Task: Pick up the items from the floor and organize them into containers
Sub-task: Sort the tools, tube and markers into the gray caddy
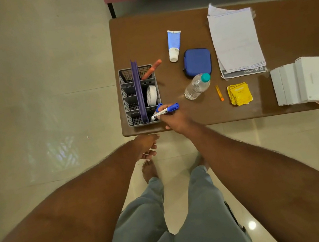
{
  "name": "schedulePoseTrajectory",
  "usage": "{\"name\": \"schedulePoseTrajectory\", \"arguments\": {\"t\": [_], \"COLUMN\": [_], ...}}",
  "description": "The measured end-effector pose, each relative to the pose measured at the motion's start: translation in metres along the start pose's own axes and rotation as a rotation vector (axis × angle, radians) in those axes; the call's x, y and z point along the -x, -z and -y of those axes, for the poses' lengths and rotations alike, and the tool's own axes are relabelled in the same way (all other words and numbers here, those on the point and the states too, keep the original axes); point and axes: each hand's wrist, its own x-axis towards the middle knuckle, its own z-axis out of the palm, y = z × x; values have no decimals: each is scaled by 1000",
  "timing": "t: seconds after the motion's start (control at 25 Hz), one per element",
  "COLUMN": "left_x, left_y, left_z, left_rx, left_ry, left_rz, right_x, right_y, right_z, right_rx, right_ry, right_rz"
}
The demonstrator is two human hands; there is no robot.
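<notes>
Right hand (172,119): pinches a marker (166,111)
Marker: tilted, low end at the near right slot of the basket (126,96)
Left hand (147,146): loose, holds nothing, just by the table (140,39) edge
Basket: on the table corner, orange pen (151,69) and tape roll (151,95) inside

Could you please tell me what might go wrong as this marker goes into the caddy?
The white blue-capped marker in the right hand lies nearly flat over the rim of the grey mesh caddy, so it might slip outside and roll off the brown table. The caddy sits at the table's corner with the left hand off it; a push could shift it. The clear plastic water bottle nearby might get knocked.
</notes>
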Motion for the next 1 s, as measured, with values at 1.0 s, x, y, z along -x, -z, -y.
{"name": "schedulePoseTrajectory", "arguments": {"t": [1.0], "left_x": [-82], "left_y": [-144], "left_z": [-103], "left_rx": [-36], "left_ry": [11], "left_rz": [-47], "right_x": [-93], "right_y": [213], "right_z": [-83], "right_rx": [432], "right_ry": [-235], "right_rz": [-336]}}
